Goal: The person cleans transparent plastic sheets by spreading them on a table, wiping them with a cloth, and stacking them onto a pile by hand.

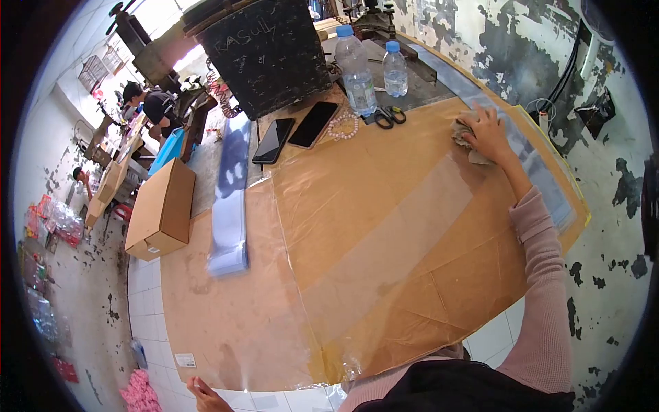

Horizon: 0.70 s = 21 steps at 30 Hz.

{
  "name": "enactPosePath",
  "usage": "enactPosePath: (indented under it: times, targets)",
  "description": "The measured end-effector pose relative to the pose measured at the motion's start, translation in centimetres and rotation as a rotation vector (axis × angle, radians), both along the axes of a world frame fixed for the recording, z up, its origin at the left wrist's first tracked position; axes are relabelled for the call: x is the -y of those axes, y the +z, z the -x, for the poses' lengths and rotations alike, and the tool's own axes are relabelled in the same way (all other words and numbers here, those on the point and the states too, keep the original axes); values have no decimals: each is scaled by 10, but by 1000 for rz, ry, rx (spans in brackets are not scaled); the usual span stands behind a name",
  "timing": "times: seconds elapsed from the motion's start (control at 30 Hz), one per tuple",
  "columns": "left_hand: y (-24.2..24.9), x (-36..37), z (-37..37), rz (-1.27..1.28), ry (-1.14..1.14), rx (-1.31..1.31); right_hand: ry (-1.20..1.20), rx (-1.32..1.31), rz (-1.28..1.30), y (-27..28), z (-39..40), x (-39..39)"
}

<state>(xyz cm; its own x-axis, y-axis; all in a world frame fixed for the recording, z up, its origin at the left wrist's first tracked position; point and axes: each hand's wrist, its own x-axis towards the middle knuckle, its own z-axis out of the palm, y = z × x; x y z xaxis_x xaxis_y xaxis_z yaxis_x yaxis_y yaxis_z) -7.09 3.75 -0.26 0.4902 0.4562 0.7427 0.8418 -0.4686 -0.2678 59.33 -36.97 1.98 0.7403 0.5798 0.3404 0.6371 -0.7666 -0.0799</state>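
Observation:
My right hand (489, 136) is closed on a crumpled greyish rag (462, 134), pressed to the far right of the brown-covered table (371, 206). From just below it, a long clear plastic strip (384, 250) runs diagonally across the table toward the near left. My left hand (208, 397) is just off the near left edge, thumb and fingers pinched together in line with the strip; the clear end at the fingers is hard to see. A folded stack of clear bluish plastic strips (228, 233) lies farther back on the left.
Two phones (273, 141), a bead bracelet (343, 126), black scissors (390, 117) and two water bottles (357, 75) stand or lie along the back, near a black machine box (264, 58). A cardboard box (162, 209) is at left. Two people (154, 110) are in the background.

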Motion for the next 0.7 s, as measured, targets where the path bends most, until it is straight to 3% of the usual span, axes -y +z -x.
enactPosePath:
  times: [0.07,0.17,0.27,0.33,0.37,0.43,0.5,0.53,0.57,0.67,0.7]
  targets:
    - [2,-5,-1,68,-68,18,-123,391,171,30,45,-22]
    - [-1,-11,4,222,-68,160,422,-124,240,28,59,-25]
    - [6,-13,4,269,-40,304,563,-552,149,11,57,-25]
    - [18,-11,1,341,-43,484,376,-513,353,42,75,-36]
    - [26,-12,2,320,-80,465,278,-489,448,52,82,-41]
    - [32,-14,-8,77,-206,532,394,-223,235,32,33,-25]
    - [27,-12,-16,-244,-232,595,368,449,-197,54,19,-21]
    - [16,-13,-23,-487,-286,632,268,434,-316,65,5,-15]
    - [10,-15,-33,-595,-533,684,166,412,-436,68,-8,-6]
    - [-8,38,-79,-184,-736,249,-216,530,-111,44,-42,12]
    - [-7,56,-101,-108,-788,103,-137,490,-162,1,-76,34]
